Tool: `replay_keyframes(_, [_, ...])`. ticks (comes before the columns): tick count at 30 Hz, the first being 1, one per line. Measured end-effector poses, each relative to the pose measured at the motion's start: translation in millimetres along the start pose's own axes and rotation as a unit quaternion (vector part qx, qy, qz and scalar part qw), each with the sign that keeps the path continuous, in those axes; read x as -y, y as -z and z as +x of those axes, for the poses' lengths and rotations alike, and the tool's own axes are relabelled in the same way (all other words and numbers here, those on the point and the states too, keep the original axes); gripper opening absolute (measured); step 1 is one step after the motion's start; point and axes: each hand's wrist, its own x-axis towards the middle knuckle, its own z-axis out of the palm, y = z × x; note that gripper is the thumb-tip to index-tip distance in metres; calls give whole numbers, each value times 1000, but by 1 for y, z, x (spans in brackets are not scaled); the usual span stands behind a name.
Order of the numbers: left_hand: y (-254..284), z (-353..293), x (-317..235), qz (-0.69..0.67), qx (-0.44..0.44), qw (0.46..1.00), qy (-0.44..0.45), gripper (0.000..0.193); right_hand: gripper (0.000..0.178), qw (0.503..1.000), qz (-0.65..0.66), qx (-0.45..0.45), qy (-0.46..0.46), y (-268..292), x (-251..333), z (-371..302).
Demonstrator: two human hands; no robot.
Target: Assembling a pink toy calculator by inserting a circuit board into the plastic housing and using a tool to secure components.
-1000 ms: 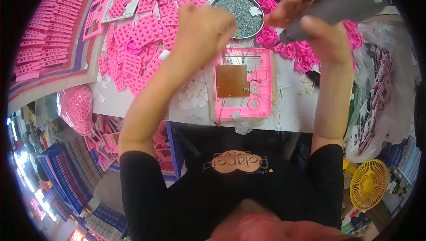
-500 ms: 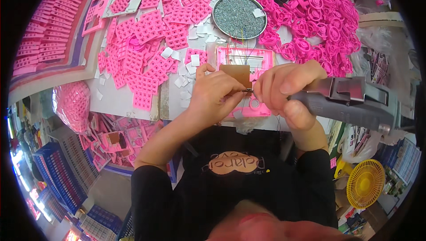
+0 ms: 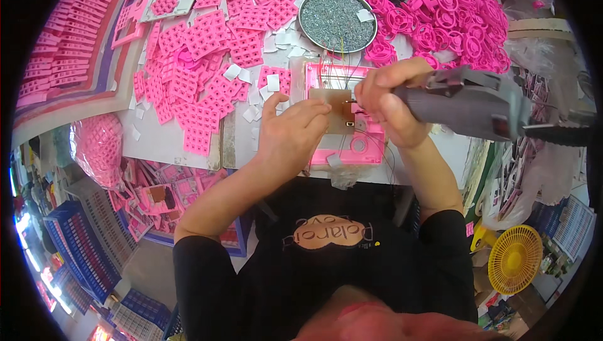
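Note:
A pink plastic housing [image 3: 321, 157] lies in front of me with a brown circuit board [image 3: 337, 94] on it and thin wires around it. My right hand [image 3: 394, 99] is closed round a grey electric screwdriver [image 3: 461, 103], held nearly level, with its tip end over the right side of the board. The bit itself is hard to make out behind the fingers. My left hand [image 3: 290, 132] rests at the board's left edge, little finger raised apart and fingertips on the board; its thumb is mostly hidden.
A round tray of small screws [image 3: 338, 22] stands beyond the housing. Pink keypad pieces [image 3: 204, 33] and white paper squares [image 3: 269, 43] are heaped at left, pink ring-shaped parts [image 3: 449, 20] at right. A bagged pink bundle [image 3: 97, 146] hangs by the table's left edge.
My left hand has drawn back left from the board's front right area to its left edge. The right hand and screwdriver have risen slightly farther away from me, uncovering the board's front corner.

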Motion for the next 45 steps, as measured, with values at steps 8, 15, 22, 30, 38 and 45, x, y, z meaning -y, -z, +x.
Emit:
replay_keyframes(8, [-3,-1,-1,-4,-5,1000,16,10,26,991,-126,38,-10,3,-10,4])
replay_keyframes(15, [-5,0,-6,-10,-34,998,44,8,23,979,-183,74,-49,1,-11,1])
replay_keyframes(22, [-10,1,-8,-44,-61,995,62,13,20,981,-151,100,-65,1,-5,8])
replay_keyframes(30, [-6,9,-9,-188,-86,976,73,14,30,997,38,58,-18,-27,27,13])
replay_keyframes(38, [5,62,37,-255,47,966,1,20,29,997,37,60,10,-20,23,17])
replay_keyframes(45, [-31,155,92,185,1,982,44,16,27,997,29,56,-49,-20,8,-3])
